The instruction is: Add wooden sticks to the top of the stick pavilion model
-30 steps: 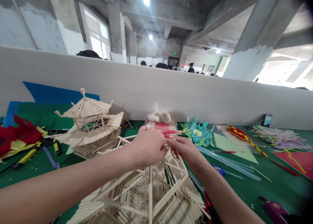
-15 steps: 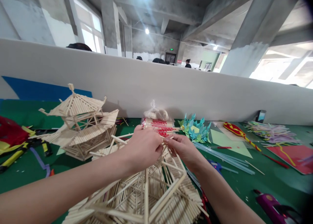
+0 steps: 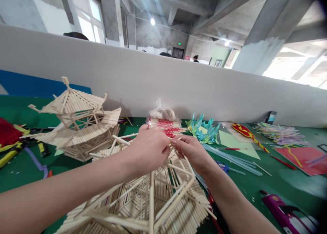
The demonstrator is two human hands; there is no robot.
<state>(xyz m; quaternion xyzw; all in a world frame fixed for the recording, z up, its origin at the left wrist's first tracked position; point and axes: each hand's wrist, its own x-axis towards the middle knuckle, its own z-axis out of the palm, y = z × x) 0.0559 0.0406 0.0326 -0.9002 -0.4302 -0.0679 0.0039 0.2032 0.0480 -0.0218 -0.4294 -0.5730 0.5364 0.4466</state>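
Stick structure [image 3: 151,201], pale wood, unpainted: stands on the green worktop [image 3: 246,193], below and nearer the wearer than both hands, its upper frame open over slatted lower tiers. Left hand [image 3: 150,149]: fingers curled well in, at the top of the frame; palm side hidden, so cannot tell what, if anything, it has hold of. Right hand [image 3: 187,147]: thumb and forefinger brought together in a pinch on the end of a thin stick [image 3: 176,139], just beside the left fingers; the fine pinch presumably serves exact placing, and the left hand, so close, probably steadies the joint. Stick: the short length showing lies crosswise between the hands, free end pointing right and slightly away. Structure: one bare strut runs from the near edge up towards the left hand; overall long axis cannot be told, the base being cut off. Tiered stick model [image 3: 74,103]: upright, left of the left hand, finial upward, perhaps set in sight as a pattern. Stick bundles [image 3: 167,128], red-banded: just beyond both hands, likely for easy reach. Purple glue gun [image 3: 279,206]: right of the right forearm, probably parked clear of the structure
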